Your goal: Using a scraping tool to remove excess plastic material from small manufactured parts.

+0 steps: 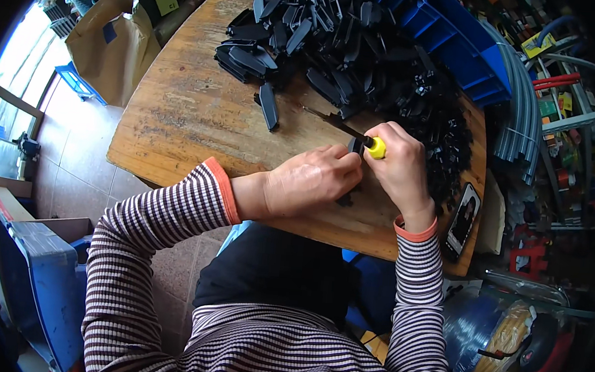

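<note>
My right hand (400, 167) is closed round a yellow-handled tool (377, 147). Its long, thin dark shaft points up and to the left over the wooden table (179, 86); the exact kind of tool cannot be made out. Close beside it, my left hand (312, 180) has its fingers pressed together near the front of the table. Between the two hands a black plastic part (354, 146) shows at the left fingertips, mostly hidden by the fingers. One loose elongated black part (268, 105) lies beyond my left hand, at the edge of a large heap of similar black parts (343, 50).
A blue plastic crate (462, 45) stands at the table's far right. A phone (462, 220) lies at the right edge. To the left are a brown paper bag (113, 45) and a blue bin (45, 285). Grey tubing (519, 119) and wrapped spools (488, 334) crowd the right.
</note>
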Available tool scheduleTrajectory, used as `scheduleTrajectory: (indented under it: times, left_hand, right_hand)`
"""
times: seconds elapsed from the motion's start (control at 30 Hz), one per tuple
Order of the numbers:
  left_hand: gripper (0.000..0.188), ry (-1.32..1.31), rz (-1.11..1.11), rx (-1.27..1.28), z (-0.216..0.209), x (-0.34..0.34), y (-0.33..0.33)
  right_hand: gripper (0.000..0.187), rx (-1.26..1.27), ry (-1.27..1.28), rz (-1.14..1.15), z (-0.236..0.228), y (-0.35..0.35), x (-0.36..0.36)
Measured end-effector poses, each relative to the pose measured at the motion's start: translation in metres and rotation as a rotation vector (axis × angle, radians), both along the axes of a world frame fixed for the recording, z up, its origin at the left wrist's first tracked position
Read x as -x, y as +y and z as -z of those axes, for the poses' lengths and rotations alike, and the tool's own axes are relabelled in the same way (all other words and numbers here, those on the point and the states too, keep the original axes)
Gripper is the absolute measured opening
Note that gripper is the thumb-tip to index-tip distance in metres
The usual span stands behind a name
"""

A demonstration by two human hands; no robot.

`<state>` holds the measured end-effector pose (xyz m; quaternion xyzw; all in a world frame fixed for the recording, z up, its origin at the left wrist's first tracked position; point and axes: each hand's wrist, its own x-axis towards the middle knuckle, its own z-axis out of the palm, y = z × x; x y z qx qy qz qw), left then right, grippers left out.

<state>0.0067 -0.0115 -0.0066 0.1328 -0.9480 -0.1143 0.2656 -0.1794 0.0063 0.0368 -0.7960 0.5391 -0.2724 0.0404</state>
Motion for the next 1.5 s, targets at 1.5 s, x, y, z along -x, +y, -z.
scheduleTrajectory:
  times: [1.5]
  left_hand:
    - [0.025,0.418,0.100,-0.986,-0.068,0.019,-0.067]
  right_hand:
    - [0.020,-0.119,0.011,0.386,0.020,0.034,0.062]
